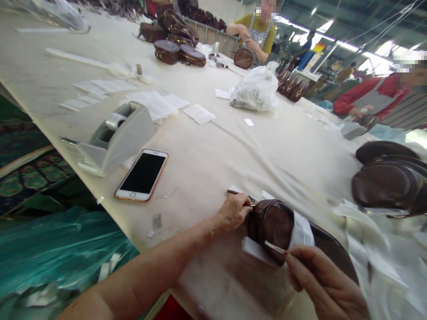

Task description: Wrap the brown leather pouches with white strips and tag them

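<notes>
A dark brown leather bag [275,226] lies on the table in front of me, with a white paper piece [302,230] on it. My left hand [233,211] is closed on the bag's left end, by a small gold metal fitting and a short dark strap [237,192]. Between thumb and forefinger, my right hand [325,278] pinches a thin white stick-like piece [275,247], held over the bag's near side. Its exact kind is too blurred to tell. Another white slip [256,251] shows under the bag's near edge.
Left of my hands are a phone [143,175] and a grey tape dispenser [116,133]. More brown bags [387,182] and white wrapping [376,240] lie at right. A filled plastic bag [255,91] stands farther back. Two people [255,38] work across the table.
</notes>
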A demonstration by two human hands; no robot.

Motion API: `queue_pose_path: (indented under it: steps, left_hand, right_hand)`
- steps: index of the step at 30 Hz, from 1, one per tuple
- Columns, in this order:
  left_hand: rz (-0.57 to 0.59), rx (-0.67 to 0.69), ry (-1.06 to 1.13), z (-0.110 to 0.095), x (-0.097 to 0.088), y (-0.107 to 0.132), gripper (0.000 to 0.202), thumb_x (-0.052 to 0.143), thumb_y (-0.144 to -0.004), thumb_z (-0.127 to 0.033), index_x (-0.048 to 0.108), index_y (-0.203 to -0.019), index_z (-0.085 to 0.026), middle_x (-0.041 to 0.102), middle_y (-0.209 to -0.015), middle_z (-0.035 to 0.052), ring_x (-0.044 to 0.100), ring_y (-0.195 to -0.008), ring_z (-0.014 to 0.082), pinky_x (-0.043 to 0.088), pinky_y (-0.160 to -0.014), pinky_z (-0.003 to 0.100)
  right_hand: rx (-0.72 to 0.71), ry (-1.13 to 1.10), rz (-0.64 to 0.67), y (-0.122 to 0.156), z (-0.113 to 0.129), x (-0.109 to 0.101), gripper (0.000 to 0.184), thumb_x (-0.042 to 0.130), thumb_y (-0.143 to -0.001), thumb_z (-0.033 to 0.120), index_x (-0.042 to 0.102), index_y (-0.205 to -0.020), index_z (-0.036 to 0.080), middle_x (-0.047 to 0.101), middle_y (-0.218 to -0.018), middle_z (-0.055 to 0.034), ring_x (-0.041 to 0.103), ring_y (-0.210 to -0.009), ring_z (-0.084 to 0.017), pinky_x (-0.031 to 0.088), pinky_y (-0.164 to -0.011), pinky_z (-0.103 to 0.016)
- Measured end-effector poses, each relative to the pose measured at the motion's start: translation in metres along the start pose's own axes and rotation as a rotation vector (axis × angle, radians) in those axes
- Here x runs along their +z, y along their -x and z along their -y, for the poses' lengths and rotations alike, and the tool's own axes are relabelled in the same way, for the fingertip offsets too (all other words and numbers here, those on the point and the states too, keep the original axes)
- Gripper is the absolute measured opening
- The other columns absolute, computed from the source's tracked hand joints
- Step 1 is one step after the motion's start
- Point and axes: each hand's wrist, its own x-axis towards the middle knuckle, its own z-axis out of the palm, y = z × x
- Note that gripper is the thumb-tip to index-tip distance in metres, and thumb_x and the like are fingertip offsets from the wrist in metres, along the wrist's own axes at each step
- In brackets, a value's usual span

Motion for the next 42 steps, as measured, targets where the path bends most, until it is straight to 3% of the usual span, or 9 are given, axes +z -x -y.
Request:
queue_pose_path:
  steps: [4,9,13,19,24,29,34,38,42]
  left_hand:
    - [-0.014,0.001,0.033,0.001,0.001,0.003,0.007,0.051,-0.080,-0.009,0.055,-0.076,-0.015,0.060,-0.074,0.0006,0.055,-0.070,0.0134,0.042,-0.066,0.021]
    - [-0.053,-0.021,0.031,0.004,0.006,0.005,0.010,0.049,-0.079,-0.008,0.055,-0.079,-0.016,0.059,-0.074,0.0003,0.054,-0.069,0.0141,0.042,-0.067,0.023]
    - [-0.069,-0.034,0.042,0.007,0.009,0.003,0.017,0.049,-0.078,-0.007,0.054,-0.091,-0.017,0.060,-0.078,0.0005,0.056,-0.072,0.0145,0.043,-0.069,0.023]
    - [-0.055,-0.019,0.050,0.009,0.010,0.001,0.027,0.046,-0.078,-0.007,0.050,-0.103,-0.017,0.061,-0.085,0.0023,0.057,-0.076,0.0154,0.045,-0.070,0.025]
    - [-0.024,0.029,0.027,0.009,0.011,0.001,0.019,0.044,-0.081,-0.009,0.055,-0.095,-0.016,0.059,-0.094,0.0060,0.055,-0.086,0.0189,0.045,-0.078,0.029]
    - [-0.006,0.018,0.030,0.008,0.010,0.000,0.012,0.044,-0.082,-0.009,0.055,-0.084,-0.015,0.057,-0.088,0.0057,0.053,-0.082,0.0182,0.045,-0.076,0.029]
    - [-0.025,-0.076,0.094,0.001,0.005,0.001,0.015,0.048,-0.075,-0.004,0.054,-0.083,-0.015,0.057,-0.083,0.0033,0.052,-0.077,0.0158,0.044,-0.073,0.026]
    - [-0.042,-0.201,0.161,-0.004,-0.001,0.005,0.024,0.052,-0.067,0.000,0.053,-0.086,-0.015,0.057,-0.073,0.0000,0.051,-0.066,0.0127,0.040,-0.062,0.022]
    - [-0.022,-0.309,0.228,-0.007,-0.004,0.005,0.014,0.058,-0.066,-0.005,0.054,-0.075,-0.015,0.054,-0.063,-0.0026,0.049,-0.059,0.0115,0.037,-0.054,0.020]
  right_hand:
    - [-0.095,0.168,0.015,-0.042,0.013,-0.005,0.027,0.053,-0.082,0.046,0.064,-0.080,0.021,0.057,-0.059,0.0019,0.052,-0.051,-0.012,0.043,-0.049,-0.020]
    - [-0.185,0.387,0.114,-0.093,0.007,0.000,0.030,0.047,-0.084,0.045,0.064,-0.080,0.021,0.063,-0.070,-0.0007,0.057,-0.063,-0.016,0.044,-0.058,-0.025]
    - [-0.223,0.509,0.166,-0.116,0.002,0.006,0.030,0.045,-0.083,0.044,0.063,-0.074,0.022,0.063,-0.069,-0.0012,0.058,-0.064,-0.016,0.042,-0.061,-0.026]
    - [-0.247,0.668,0.292,-0.135,0.000,0.006,0.029,0.042,-0.083,0.041,0.062,-0.071,0.023,0.061,-0.071,-0.0008,0.057,-0.065,-0.015,0.039,-0.060,-0.026]
    - [-0.262,0.762,0.458,-0.147,0.007,0.003,0.031,0.040,-0.085,0.037,0.062,-0.070,0.023,0.060,-0.072,-0.0011,0.057,-0.065,-0.015,0.039,-0.060,-0.025]
    - [-0.282,0.843,0.559,-0.154,0.014,0.007,0.030,0.038,-0.087,0.031,0.063,-0.072,0.022,0.060,-0.073,-0.0011,0.057,-0.066,-0.014,0.039,-0.060,-0.024]
    - [-0.302,0.873,0.640,-0.157,0.016,0.013,0.030,0.039,-0.087,0.028,0.068,-0.080,0.024,0.064,-0.084,-0.0026,0.059,-0.070,-0.014,0.038,-0.060,-0.024]
    - [-0.336,0.839,0.645,-0.159,0.014,0.016,0.031,0.040,-0.087,0.029,0.068,-0.075,0.024,0.064,-0.079,-0.0025,0.060,-0.069,-0.015,0.039,-0.058,-0.024]
    - [-0.368,0.801,0.632,-0.161,0.012,0.017,0.030,0.041,-0.086,0.028,0.068,-0.074,0.025,0.065,-0.078,-0.0022,0.059,-0.067,-0.014,0.039,-0.056,-0.023]
